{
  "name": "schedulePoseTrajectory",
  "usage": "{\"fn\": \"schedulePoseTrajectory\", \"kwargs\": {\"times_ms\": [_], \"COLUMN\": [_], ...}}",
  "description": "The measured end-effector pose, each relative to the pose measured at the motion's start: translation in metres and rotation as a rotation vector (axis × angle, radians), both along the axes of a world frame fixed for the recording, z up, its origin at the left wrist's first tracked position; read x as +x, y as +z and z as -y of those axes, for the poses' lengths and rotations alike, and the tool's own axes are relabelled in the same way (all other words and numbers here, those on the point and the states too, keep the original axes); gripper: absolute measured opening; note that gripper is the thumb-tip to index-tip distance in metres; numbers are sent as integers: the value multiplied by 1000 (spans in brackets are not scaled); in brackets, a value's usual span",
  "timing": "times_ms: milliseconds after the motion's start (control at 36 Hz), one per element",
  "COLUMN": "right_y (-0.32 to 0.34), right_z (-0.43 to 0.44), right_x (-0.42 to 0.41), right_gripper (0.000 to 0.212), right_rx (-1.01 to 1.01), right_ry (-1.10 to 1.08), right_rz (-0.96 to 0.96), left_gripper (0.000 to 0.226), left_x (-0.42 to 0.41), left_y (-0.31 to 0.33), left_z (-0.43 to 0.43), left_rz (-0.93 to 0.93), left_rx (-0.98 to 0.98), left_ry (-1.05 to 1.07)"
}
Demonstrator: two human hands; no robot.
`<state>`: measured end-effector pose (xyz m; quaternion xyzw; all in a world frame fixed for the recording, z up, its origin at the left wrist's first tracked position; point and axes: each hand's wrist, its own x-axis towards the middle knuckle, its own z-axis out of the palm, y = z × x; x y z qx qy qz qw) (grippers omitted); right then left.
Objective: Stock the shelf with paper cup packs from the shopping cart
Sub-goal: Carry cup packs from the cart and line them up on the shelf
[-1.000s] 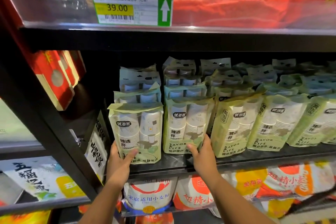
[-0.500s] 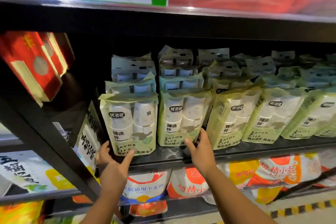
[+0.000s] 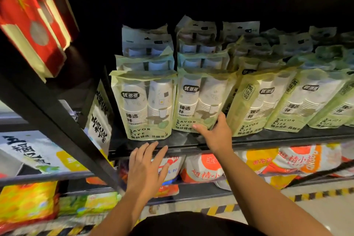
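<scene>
Red and cream cardboard boxes (image 3: 34,30) with round windows lean at upper left, blurred. A white bag with black brush lettering (image 3: 99,120) stands beside a black metal upright (image 3: 63,136). Lower down lie white sacks printed orange and red (image 3: 277,161). Yellow-and-black striped tape (image 3: 316,194) marks the floor.

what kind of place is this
Most likely a supermarket aisle: many identical paper cup packs stand in rows on a black shelf, printed orange-and-white bags fill the shelf below, and red boxes sit in the neighbouring unit.
</scene>
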<state>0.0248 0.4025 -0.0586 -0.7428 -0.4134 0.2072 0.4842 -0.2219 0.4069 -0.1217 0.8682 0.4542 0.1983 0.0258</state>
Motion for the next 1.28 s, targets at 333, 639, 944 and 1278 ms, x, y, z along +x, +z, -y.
{"fn": "schedulePoseTrajectory", "kwargs": {"times_ms": [333, 639, 944, 1278], "right_y": [4, 5, 4, -18], "right_z": [11, 43, 91, 63], "right_x": [28, 38, 161, 138], "right_gripper": [70, 65, 72, 121], "right_rx": [-112, -116, -101, -30], "right_ry": [129, 169, -62, -136], "right_rz": [80, 178, 137, 100], "left_gripper": [56, 61, 60, 75], "left_x": [23, 54, 135, 155], "left_y": [4, 13, 13, 31], "left_z": [7, 25, 49, 54], "left_rz": [-136, -212, -222, -305], "left_rx": [-86, -207, -267, -351], "left_ry": [143, 288, 290, 293]}}
